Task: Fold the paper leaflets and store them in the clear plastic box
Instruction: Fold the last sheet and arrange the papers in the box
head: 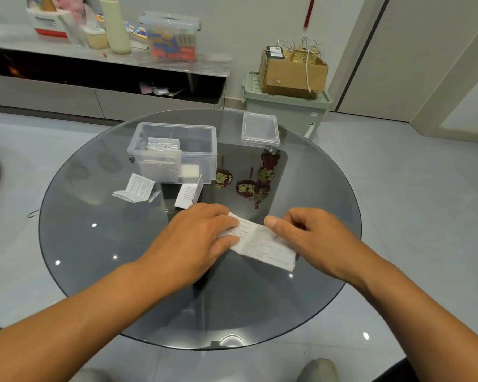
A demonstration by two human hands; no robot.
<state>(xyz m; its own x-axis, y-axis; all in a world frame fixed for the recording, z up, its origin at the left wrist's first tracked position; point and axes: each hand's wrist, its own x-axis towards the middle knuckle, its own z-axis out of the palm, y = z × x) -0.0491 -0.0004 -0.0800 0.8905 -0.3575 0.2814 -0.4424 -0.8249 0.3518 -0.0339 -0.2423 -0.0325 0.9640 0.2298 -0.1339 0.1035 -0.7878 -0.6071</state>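
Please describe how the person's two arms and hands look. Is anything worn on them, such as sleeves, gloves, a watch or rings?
Both forearms are bare right down to the picture's lower edge: no sleeves show. The left hand and the right hand wear no gloves, and no watch, bracelet or ring is visible on the wrists or fingers. The right thumbnail is short and plain.

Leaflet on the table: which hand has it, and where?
Both. The left hand presses flat on the left end of the leaflet; the right hand pinches its upper right edge, thumb on top.
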